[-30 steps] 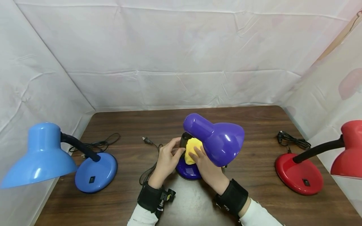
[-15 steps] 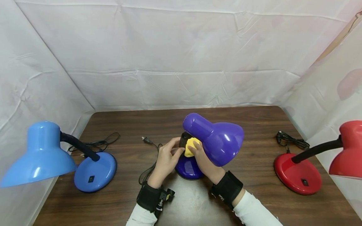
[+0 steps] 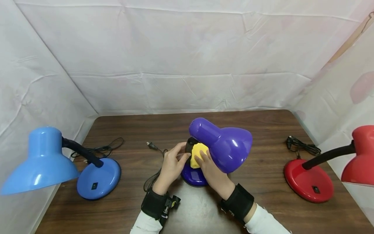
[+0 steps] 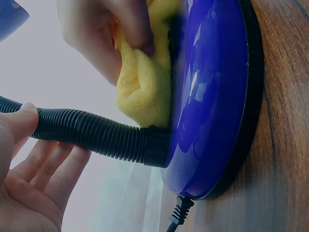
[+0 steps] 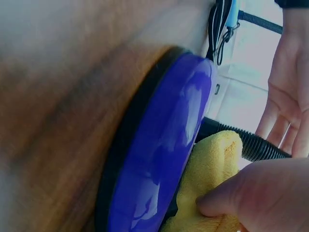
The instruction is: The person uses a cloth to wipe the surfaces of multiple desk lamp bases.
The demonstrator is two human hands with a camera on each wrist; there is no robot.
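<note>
At the far left of the dark wooden counter (image 3: 122,208) stands a blue lamp (image 3: 58,164), its shade leaning out past the counter's edge and its round base just right of it, with a loose black cord (image 3: 99,150) lying behind. Further in, a plug and cable (image 3: 155,162) trail across the wood toward the middle.

The left hand (image 3: 172,165) comes next — its thumb and fingers (image 4: 46,166) are loosely curved around the black corrugated neck (image 4: 91,133) of the purple lamp (image 3: 219,146), the thumb tip touching the ribbed tube and the other fingers spread slightly beneath it. Just right of it, a yellow cloth (image 3: 197,154) sits bunched against the purple lamp's glossy round base (image 4: 212,101), right where the neck joins it. The right hand (image 3: 211,170) presses this cloth to the base, its fingers (image 5: 251,193) curled onto the fabric and pinching a fold of it. The purple shade hangs above and to the right of both hands, near the middle of the counter.

At the far right — well apart from the hands — a red lamp (image 3: 318,178) stands with a coiled black cord (image 3: 301,144) behind its base.
</note>
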